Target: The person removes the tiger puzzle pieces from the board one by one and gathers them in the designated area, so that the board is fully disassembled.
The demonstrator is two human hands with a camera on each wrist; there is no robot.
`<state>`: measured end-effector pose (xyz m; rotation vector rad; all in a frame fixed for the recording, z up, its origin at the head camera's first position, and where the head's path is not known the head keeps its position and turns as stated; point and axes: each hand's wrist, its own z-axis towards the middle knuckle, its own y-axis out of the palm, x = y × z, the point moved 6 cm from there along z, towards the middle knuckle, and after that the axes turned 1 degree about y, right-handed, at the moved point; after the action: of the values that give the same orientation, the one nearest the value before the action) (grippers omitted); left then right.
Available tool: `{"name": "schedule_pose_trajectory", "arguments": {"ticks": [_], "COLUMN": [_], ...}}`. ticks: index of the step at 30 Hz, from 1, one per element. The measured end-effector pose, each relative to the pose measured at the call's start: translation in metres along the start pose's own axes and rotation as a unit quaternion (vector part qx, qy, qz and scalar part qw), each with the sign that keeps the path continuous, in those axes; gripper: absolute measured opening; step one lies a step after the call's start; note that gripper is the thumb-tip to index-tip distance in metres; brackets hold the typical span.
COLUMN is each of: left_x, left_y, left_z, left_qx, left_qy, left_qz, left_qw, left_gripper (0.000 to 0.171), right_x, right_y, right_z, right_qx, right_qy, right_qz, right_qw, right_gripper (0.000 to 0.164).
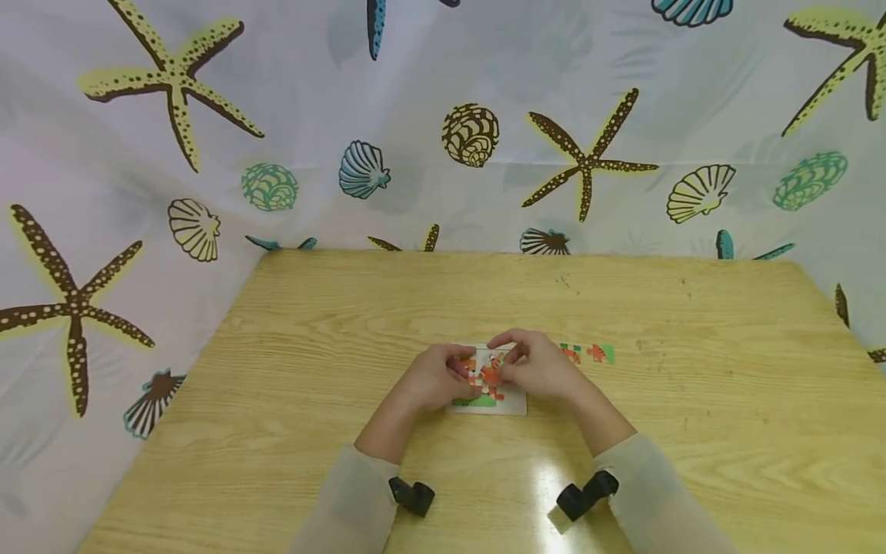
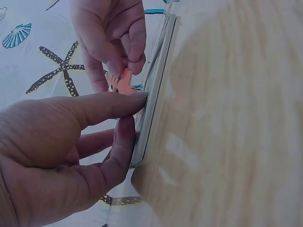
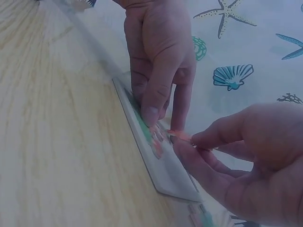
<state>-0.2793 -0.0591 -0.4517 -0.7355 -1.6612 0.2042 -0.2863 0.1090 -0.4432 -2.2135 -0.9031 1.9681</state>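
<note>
A white puzzle board (image 1: 514, 404) lies on the table, partly filled with orange, white and green picture pieces. My right hand (image 1: 543, 365) pinches an orange puzzle piece (image 2: 124, 82) between thumb and fingers, close over the board's middle. Dark stripes mark that piece in the left wrist view. On the board's left part rests my left hand (image 1: 439, 377), its thumb pressing the assembled pieces and its fingers bent lightly at the far side. Both hands cover parts of the picture. Seen from the right wrist, the held piece (image 3: 182, 137) sits between the two hands' fingertips.
Several loose puzzle pieces (image 1: 601, 353), orange and green, lie just right of the board, partly behind the right hand. The wooden table (image 1: 311, 323) extends around it. A white cloth (image 1: 415, 69) with starfish and shells hangs behind.
</note>
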Motion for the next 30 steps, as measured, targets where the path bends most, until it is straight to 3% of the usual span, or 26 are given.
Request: {"name": "schedule_pose_trajectory", "arguments": {"ticks": [5,11,30], "left_x": [-0.001,0.001,-0.001], "left_y": [0.001,0.0,0.0], "left_z": [-0.001,0.0,0.0], "left_qx": [-0.005,0.001,0.001], "left_qy": [-0.001,-0.004,0.0], "left_qz": [0.006,-0.001,-0.017], "left_qw": [1.0,1.0,0.9999], "left_gripper": [0.061,0.062,0.063], "right_x": [-0.001,-0.002,0.003], "right_y": [-0.004,-0.012,-0.022], "right_z": [-0.004,-0.004,-0.009], "right_qx": [-0.01,-0.032,-0.059], "right_qy": [0.001,0.004,0.052], "right_qz": [-0.016,0.006,0.022], "right_qw": [1.0,0.999,0.997], "right_gripper": [0.026,0.017,0.011]}}
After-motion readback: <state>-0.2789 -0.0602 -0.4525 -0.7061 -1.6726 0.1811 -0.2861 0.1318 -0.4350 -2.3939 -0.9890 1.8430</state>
